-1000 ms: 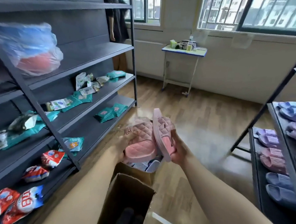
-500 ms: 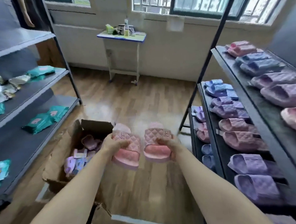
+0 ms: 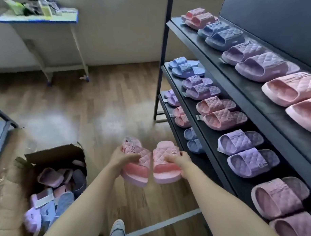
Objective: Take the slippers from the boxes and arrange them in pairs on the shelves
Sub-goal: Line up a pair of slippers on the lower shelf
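Between the two sets of fingers a pair of pink quilted slippers hangs above the wooden floor, side by side and nearly touching, long axes running away from the person. The left hand [image 3: 125, 158] curls its fingers over the strap of the left slipper [image 3: 135, 167]; the right hand [image 3: 177, 160] clamps the outer edge of the right slipper [image 3: 166, 170]. The shelf rack [image 3: 210, 133] lies to the right of the fingers, nearer the right hand. Its pairs sit toes inward, so the held pair probably needs turning rightward. The cardboard box [image 3: 55, 153] lies left of the fingers.
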